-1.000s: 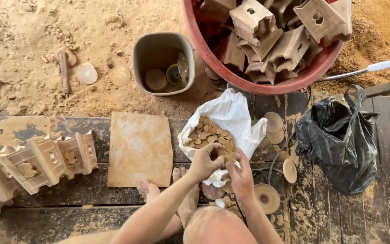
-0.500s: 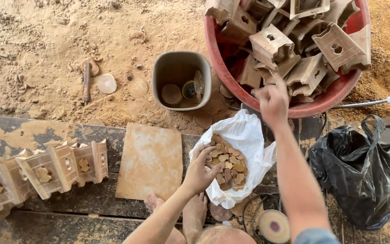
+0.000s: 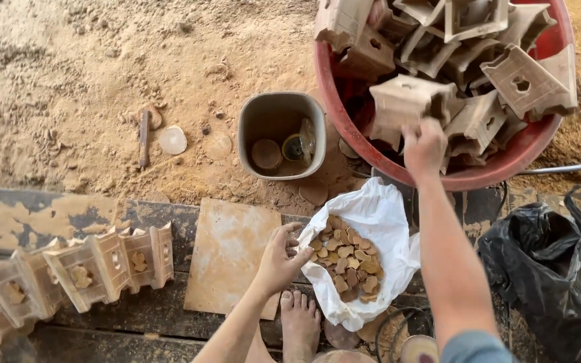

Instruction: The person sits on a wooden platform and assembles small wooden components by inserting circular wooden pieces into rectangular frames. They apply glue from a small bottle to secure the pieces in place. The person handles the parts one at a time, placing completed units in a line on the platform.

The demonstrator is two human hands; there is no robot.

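My right hand grips a pale, hollow clay block lying tilted on the heap in the red basin. My left hand touches the rim of a white plastic bag, open and full of small flat clay pieces.

Both forearms are bare to the edge of view, and neither the left hand nor the right hand wears a glove, ring or watch. A blue-grey sleeve edge shows on the right arm. One foot is bare, without shoe or sandal.
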